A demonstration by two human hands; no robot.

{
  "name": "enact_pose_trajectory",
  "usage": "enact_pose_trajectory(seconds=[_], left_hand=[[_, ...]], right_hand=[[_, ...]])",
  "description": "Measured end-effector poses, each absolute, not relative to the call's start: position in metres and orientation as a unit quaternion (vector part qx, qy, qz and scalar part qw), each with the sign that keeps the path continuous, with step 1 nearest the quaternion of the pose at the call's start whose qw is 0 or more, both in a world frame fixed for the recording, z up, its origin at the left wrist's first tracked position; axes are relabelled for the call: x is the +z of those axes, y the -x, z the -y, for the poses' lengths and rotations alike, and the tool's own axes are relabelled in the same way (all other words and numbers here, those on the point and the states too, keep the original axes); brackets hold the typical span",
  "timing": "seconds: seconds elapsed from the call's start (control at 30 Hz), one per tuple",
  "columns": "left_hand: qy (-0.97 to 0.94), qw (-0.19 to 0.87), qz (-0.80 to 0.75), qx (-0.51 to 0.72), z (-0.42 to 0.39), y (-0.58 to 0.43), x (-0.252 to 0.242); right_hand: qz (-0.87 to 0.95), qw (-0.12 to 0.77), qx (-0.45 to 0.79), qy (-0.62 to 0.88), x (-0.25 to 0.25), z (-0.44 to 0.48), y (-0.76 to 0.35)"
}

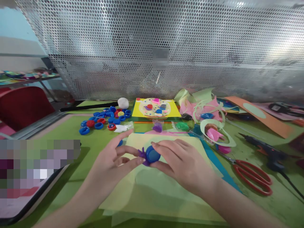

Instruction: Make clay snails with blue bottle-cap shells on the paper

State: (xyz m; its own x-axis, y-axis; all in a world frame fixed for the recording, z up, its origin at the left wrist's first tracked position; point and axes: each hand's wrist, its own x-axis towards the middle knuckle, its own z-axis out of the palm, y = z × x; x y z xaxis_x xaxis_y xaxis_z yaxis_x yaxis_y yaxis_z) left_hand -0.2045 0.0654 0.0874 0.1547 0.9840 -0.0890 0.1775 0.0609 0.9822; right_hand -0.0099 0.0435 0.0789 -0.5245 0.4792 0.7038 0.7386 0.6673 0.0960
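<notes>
- Left hand pinches purple clay, thumb and finger closed on it by the small prongs; material judged by look.
- Right hand grips blue cap, fingers over the top, thumb side below.
- Blue cap sits against purple clay, both held over the far half of the pale sheets, nearer the worktop's front edge than its far edge.
- Progress, judged: prongs shaped, cap and clay already together; whether firmly stuck, can't tell. Piece is in the fingers, not yet set down.
- Cream plate on yellow sheet, middle of the worktop's far edge: carries red, blue, grey and pink pieces plus small dots. Some look like caps on coloured bases, so similar pieces seem done.
- Clear bags in a row between plate and pale sheets: white bag toward the left, purple bag mid, green bag toward the right. Each holds a lump of its colour.
- Loose caps heaped left of the plate, mostly blue, some red, one yellow; several look like open rings, insides too small to read.
- Scissors and glue gun lie toward the worktop's right edge, both out of hand.
</notes>
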Motion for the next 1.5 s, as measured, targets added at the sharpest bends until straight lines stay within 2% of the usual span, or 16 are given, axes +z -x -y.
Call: enact_pose_trajectory(seconds=[0.2,0.77,1.5], left_hand=[[-0.574,0.535,-0.488,0.382,-0.074,0.208,0.085],[-0.601,0.508,-0.493,0.371,-0.076,0.212,0.079],[-0.609,0.453,-0.511,0.403,-0.078,0.215,0.087]], right_hand=[[0.854,0.315,-0.206,0.36,0.078,-0.044,0.009],[0.875,0.272,-0.205,0.343,0.076,-0.043,0.015],[0.834,0.332,-0.214,0.385,0.075,-0.044,0.011]])
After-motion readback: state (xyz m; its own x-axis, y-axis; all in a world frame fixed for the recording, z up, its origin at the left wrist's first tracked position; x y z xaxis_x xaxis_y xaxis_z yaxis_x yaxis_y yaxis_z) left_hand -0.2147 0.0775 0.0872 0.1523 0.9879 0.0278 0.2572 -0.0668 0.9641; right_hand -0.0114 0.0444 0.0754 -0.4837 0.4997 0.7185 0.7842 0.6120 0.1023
